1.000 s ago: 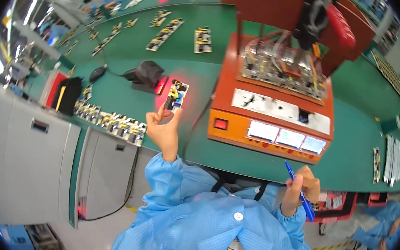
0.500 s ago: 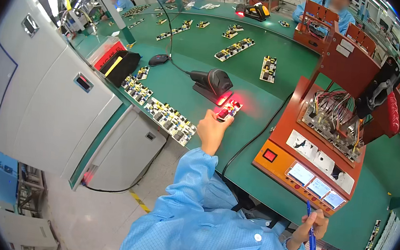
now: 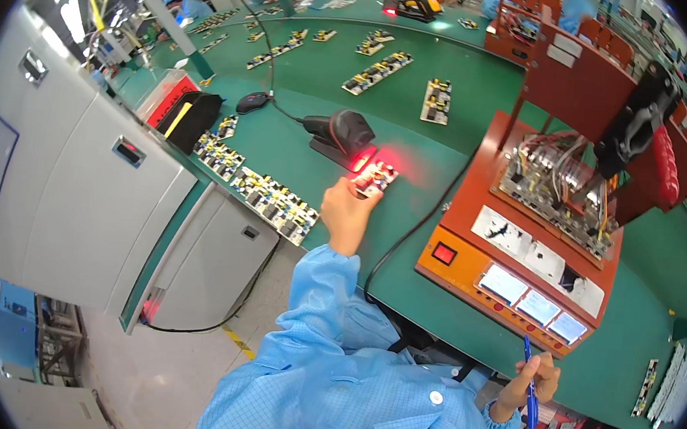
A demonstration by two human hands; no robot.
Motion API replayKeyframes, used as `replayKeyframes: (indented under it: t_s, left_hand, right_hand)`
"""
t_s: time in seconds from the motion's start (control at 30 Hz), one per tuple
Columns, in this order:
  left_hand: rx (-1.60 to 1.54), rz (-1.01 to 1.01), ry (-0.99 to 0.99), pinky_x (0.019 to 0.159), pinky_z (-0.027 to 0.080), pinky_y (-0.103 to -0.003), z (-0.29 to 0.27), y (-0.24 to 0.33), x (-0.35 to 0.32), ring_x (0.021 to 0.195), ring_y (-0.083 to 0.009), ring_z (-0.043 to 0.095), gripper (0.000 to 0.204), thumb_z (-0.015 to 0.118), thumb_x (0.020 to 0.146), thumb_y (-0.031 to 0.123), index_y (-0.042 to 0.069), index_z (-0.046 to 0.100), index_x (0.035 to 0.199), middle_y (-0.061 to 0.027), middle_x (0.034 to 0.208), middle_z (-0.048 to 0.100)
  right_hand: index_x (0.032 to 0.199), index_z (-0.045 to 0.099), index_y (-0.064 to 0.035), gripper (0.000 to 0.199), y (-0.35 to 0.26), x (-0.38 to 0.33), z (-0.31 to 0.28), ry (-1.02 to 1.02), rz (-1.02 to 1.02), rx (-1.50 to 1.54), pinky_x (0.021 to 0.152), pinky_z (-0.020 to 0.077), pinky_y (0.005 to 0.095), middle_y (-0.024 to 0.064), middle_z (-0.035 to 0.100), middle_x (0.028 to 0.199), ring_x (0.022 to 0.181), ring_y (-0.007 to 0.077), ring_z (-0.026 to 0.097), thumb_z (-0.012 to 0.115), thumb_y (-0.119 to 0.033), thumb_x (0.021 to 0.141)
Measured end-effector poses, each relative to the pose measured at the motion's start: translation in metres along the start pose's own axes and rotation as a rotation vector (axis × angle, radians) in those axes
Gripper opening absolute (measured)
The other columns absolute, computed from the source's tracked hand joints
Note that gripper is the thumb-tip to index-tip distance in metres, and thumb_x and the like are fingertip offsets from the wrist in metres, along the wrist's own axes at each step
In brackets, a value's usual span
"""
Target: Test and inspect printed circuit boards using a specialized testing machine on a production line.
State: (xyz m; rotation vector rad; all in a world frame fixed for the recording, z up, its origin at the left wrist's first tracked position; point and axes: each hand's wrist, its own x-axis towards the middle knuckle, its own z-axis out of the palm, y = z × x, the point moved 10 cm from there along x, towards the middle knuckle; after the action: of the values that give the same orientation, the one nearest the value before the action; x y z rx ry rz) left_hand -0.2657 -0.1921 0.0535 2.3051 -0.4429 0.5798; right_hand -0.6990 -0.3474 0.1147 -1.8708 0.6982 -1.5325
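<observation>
Left hand (image 3: 346,213), fingers clamped on a small circuit board (image 3: 378,176), holds it in the red glow just before the black barcode scanner (image 3: 340,134) on the green workbench (image 3: 469,111). Right hand (image 3: 531,383), fingers closed around a blue pen (image 3: 530,391), rests below the orange test fixture (image 3: 520,265).

Three lit pale screens (image 3: 537,306) on orange tester (image 3: 470,270) front.

The workbench (image 3: 304,103) is deep green; the black scanner (image 3: 337,131) throws a red glow over the small circuit board (image 3: 378,176) in the left hand (image 3: 346,213); the test fixture (image 3: 521,256) is orange with pale blue-white screens and a red button; the right hand (image 3: 532,382) grips a blue pen (image 3: 529,395); the sleeves (image 3: 319,295) are light blue with a fine grid pattern; the cabinets (image 3: 73,188) are grey.
</observation>
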Motion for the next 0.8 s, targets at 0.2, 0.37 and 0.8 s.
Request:
replayKeyframes:
  t_s: [0.2,0.37,0.8]
  left_hand:
    - [-0.072,-0.2,-0.118,0.056,0.044,-0.037,0.019,-0.02,0.008,0.054,-0.0226,0.055,0.053,0.081,0.065,0.046,0.006,0.046,0.06,-0.0066,0.059,0.06]
    - [-0.207,-0.116,-0.253,0.054,0.043,-0.036,0.057,0.034,0.018,0.051,-0.0201,0.054,0.052,0.079,0.065,0.048,0.007,0.049,0.055,-0.0058,0.053,0.056]
    - [-0.008,0.82,-0.423,0.071,0.05,-0.049,0.272,0.172,0.082,0.076,-0.0388,0.063,0.03,0.043,0.093,0.024,0.006,0.064,0.104,-0.0213,0.085,0.065]
  right_hand:
    - [0.072,0.04,-0.0049,0.023,0.004,0.0,-0.014,0.004,-0.051,-0.024,0.046,0.0285,0.0222,0.0054,0.047,0.056,0.05,0.0085,0.04,0.052,-0.004,0.091]
    - [0.072,0.04,-0.005,0.022,0.01,-0.002,-0.024,-0.001,-0.047,-0.108,0.046,0.0293,0.0231,0.0053,0.047,0.056,0.05,0.0093,0.04,0.053,-0.003,0.09]
    - [0.076,0.05,-0.0043,0.016,-0.001,-0.021,-0.089,0.108,0.004,-0.342,0.048,0.0345,0.0268,0.0061,0.053,0.059,0.05,0.0142,0.046,0.056,-0.008,0.09]
